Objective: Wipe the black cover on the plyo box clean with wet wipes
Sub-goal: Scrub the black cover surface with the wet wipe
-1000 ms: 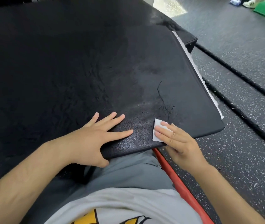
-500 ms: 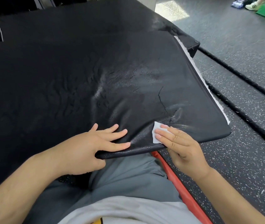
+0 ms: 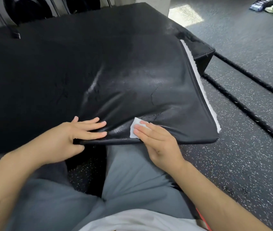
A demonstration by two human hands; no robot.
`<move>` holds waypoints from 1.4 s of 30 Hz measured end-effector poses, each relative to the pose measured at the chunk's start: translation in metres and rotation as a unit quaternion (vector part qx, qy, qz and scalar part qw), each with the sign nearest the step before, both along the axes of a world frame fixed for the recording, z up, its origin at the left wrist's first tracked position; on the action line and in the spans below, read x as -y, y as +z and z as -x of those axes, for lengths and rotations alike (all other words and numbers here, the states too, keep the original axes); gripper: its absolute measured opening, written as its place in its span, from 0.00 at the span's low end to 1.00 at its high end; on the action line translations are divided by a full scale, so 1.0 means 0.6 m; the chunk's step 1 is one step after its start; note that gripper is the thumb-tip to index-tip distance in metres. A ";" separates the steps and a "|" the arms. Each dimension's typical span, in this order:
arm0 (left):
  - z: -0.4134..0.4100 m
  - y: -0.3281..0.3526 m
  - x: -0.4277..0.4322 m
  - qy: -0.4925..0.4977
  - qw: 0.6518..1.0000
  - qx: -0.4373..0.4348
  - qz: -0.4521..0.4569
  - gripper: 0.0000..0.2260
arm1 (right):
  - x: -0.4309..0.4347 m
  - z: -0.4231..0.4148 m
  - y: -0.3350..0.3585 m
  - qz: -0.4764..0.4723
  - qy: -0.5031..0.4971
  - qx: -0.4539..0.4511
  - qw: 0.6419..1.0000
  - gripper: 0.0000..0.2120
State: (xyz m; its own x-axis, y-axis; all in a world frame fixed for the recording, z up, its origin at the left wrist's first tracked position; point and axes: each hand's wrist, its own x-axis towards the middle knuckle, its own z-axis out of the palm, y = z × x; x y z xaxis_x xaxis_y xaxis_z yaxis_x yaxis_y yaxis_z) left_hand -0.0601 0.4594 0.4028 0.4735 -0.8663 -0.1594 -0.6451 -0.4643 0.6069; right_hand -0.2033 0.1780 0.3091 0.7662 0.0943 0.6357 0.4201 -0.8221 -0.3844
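Black glossy leather-like cover [image 3: 132, 72]: lay over the black plyo box [image 3: 204, 55], its near edge lifted above grey trousers [image 3: 132, 172], with creases and a crack near the middle.
Left grip [image 3: 69, 139]: pinched that near edge, fingers flat on top and thumb underneath.
Small white wet wipe [image 3: 134, 127]: lay on the cover by its front edge, just right of the left grip.
Right grip [image 3: 159, 142]: fingers straight and together, pressing the wipe down.
White lining strip [image 3: 199, 84]: ran along the cover's right edge.
Dark speckled rubber floor [image 3: 249, 147]: lay to the right.

A glossy, cracked black cover [image 3: 132, 84] lies rumpled, a white wet wipe [image 3: 136, 126] at its near edge.
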 end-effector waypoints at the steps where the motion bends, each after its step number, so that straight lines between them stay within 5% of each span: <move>1: -0.015 -0.004 -0.006 0.016 1.000 0.006 0.003 0.46 | -0.005 -0.022 0.001 0.002 0.004 -0.007 1.000 0.22; 5: -0.054 -0.020 -0.019 0.065 0.996 0.055 -0.012 0.40 | -0.017 -0.088 0.012 0.030 0.030 -0.063 0.997 0.24; 15: -0.017 -0.067 0.038 -0.016 0.960 0.280 0.007 0.35 | -0.054 -0.084 0.067 0.021 0.085 -0.199 0.976 0.16; 27: 0.011 -0.068 -0.011 0.003 0.968 0.250 -0.005 0.35 | -0.065 -0.053 0.080 0.058 0.151 -0.240 0.957 0.15; 42: 0.025 -0.091 0.038 -0.005 0.977 0.213 -0.001 0.29 | 0.013 -0.006 0.066 0.017 0.060 -0.266 0.962 0.14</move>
State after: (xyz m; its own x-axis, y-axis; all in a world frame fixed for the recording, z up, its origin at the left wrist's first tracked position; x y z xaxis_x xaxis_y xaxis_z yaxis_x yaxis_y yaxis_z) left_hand -0.0753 0.4365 0.3482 0.4888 -0.8710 0.0496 -0.8436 -0.4575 0.2811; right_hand -0.1995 0.1700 0.3484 0.9645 0.2170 0.1506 0.2641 -0.7956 -0.5453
